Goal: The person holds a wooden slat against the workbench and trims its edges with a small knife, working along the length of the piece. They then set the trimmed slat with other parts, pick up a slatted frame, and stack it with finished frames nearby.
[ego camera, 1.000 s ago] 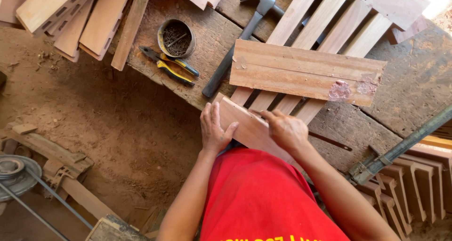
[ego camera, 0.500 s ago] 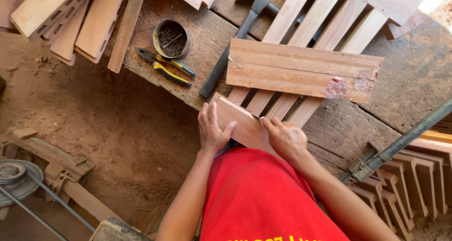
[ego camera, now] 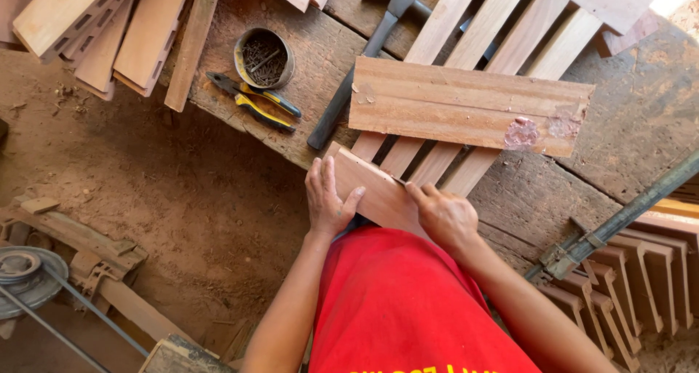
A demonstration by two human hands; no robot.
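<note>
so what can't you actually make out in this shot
Head view, the only one:
- What the right hand pinches against the wooden board: too small to tell.
- The board's near end: hidden under both hands and the red shirt.
- The left hand lies flat on the board.
- The hammer head: partly behind the slats.

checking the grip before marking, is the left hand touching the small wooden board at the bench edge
Touching. The head view shows the left hand lying flat on the near end of the small wooden board, thumb pressed against its surface, no gap visible.
</note>
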